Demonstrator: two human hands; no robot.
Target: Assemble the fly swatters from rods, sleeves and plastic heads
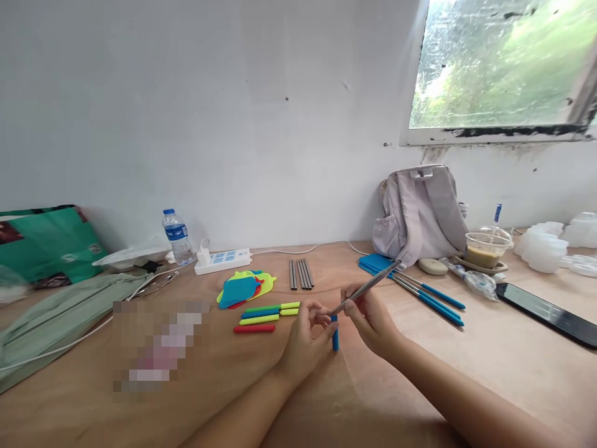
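Observation:
My right hand (370, 318) pinches a metal straw (368, 286) that slants up to the right. My left hand (305, 336) holds a short blue silicone tube (334, 333) upright, just below the straw's lower end. Loose coloured silicone tubes (263, 314) in green, blue, yellow and red lie on the wooden table (233, 386) to the left of my hands. Bare metal straws (301, 274) lie in a row behind them. Further right lie straws with blue tips (433, 298).
Coloured mesh pieces (245, 287), a white power strip (222, 260) and a water bottle (177, 236) sit at the back. A grey backpack (420, 211), a plastic cup (487, 247), white containers (543, 249) and a black phone (548, 312) are at right. A green bag (46, 242) is at left.

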